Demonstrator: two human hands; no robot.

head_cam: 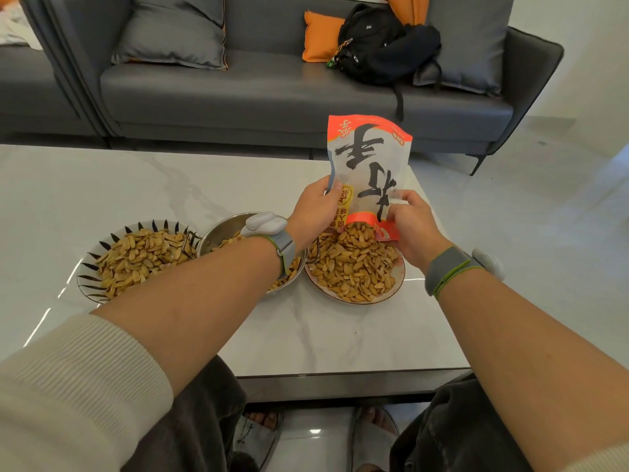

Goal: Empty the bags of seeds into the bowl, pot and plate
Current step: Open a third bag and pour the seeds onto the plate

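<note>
White marble counter (306, 335) fills the near view, with dark trousers and sandalled feet below its edge. On it stand a spiked-pattern bowl (89, 264) heaped with seeds, a steel pot (221, 229) partly hidden by the left forearm, probably also holding seeds, and a plate (394, 284) piled with seeds (354, 267). Above the plate, an upturned bag (369, 165) hangs mouth down, seeds at its opening. The left hand (315, 212) grips the bag's left edge; the right hand (410, 223) pinches its lower right corner. Beyond, a grey sofa (255, 90) carries cushions and a black backpack (384, 42).
</note>
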